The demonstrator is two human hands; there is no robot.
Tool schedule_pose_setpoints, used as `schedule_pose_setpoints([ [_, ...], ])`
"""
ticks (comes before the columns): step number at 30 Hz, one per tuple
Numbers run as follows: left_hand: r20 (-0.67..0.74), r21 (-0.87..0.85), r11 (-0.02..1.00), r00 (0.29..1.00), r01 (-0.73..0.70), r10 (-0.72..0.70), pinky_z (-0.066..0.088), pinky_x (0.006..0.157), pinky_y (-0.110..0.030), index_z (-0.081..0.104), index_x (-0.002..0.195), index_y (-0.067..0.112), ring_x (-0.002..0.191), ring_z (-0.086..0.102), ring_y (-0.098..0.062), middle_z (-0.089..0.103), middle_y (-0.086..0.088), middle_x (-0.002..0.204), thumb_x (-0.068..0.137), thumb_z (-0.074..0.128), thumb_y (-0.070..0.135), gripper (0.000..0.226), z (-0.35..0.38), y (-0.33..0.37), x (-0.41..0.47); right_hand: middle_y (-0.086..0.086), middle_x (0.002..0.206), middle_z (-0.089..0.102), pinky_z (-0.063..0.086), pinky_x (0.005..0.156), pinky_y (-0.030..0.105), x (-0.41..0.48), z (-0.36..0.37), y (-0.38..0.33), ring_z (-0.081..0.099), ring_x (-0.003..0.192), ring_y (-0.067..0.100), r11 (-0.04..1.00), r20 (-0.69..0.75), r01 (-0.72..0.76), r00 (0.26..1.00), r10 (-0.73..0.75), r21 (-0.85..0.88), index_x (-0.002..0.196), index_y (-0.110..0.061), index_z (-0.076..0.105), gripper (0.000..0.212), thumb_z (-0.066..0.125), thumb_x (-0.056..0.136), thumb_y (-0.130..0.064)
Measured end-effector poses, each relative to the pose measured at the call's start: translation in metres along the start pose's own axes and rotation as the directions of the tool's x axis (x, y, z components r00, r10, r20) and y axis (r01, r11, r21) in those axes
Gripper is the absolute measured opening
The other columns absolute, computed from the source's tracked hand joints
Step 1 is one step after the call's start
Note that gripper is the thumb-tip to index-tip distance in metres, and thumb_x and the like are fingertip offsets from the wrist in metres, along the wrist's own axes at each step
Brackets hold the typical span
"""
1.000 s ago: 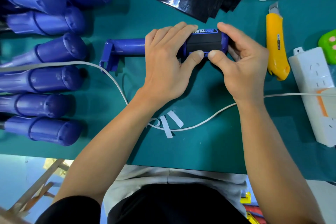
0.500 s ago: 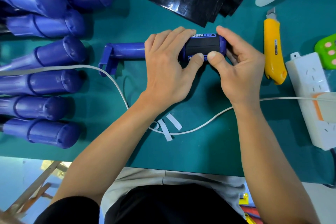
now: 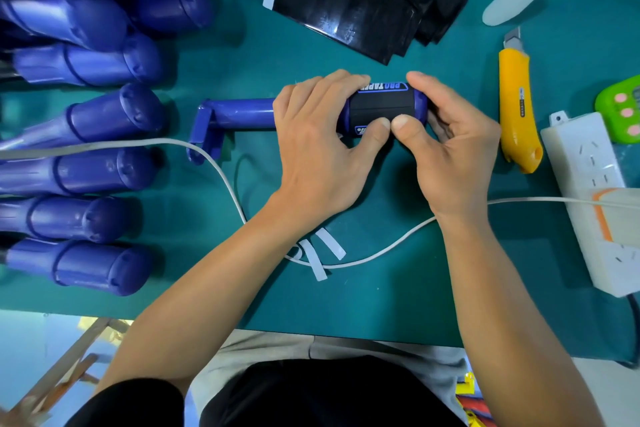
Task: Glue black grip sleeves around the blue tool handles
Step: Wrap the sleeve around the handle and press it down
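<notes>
We grip the blue tool handle lying crosswise on the green mat. Our left hand is curled over its middle and our right hand around its end, with both thumbs pressing side by side on the black grip sleeve. More blue handles lie in a row at left, spare black sleeves are stacked beyond, and a yellow utility knife lies beside a white power strip at right.

Both bare forearms reaching forward, left hand fingers curled over top, right hand curled from the right side, thumb tips touching in front
</notes>
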State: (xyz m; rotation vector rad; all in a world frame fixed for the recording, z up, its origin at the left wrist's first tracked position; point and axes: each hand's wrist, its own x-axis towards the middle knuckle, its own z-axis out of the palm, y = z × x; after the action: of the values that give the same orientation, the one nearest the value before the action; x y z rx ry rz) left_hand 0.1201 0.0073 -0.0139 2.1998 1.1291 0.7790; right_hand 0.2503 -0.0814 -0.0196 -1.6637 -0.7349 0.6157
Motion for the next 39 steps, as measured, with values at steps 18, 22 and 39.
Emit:
schedule_pose_setpoints([
  [18,0.028,-0.026,0.999,0.999,0.027,-0.027,0.029,0.107,-0.031,0.069,0.117,0.017,0.113,0.057,-0.014,0.068,0.010,0.118,0.085,0.076,0.032,0.036,-0.003,0.004,-0.001,0.005,0.127,0.075,0.055,0.107,0.049,-0.004,0.003,0.003,0.070,0.121,0.021,0.992,-0.037,-0.055,0.998,0.059,0.115,0.123,-0.031,0.072,0.043,0.074,0.087,-0.008],
  [22,0.038,-0.023,0.999,0.999,0.035,-0.034,0.029,0.108,-0.034,0.069,0.117,0.016,0.114,0.058,-0.015,0.068,0.009,0.119,0.087,0.073,0.033,0.035,-0.004,0.004,-0.001,0.009,0.126,0.075,0.056,0.106,0.048,-0.005,0.004,0.001,0.071,0.120,0.021,0.989,-0.052,-0.065,0.996,0.072,0.131,0.123,-0.026,0.072,0.042,0.073,0.087,-0.004],
  [39,0.026,-0.057,0.996,0.997,0.069,-0.068,0.028,0.107,-0.030,0.071,0.113,0.016,0.112,0.058,-0.015,0.069,0.009,0.114,0.082,0.076,0.026,0.034,-0.004,0.006,-0.001,0.007,0.117,0.076,0.060,0.097,0.035,-0.007,0.017,-0.015,0.072,0.113,0.018,0.992,-0.143,-0.082,0.985,0.095,0.096,0.116,-0.019,0.074,0.039,0.067,0.087,0.006],
])
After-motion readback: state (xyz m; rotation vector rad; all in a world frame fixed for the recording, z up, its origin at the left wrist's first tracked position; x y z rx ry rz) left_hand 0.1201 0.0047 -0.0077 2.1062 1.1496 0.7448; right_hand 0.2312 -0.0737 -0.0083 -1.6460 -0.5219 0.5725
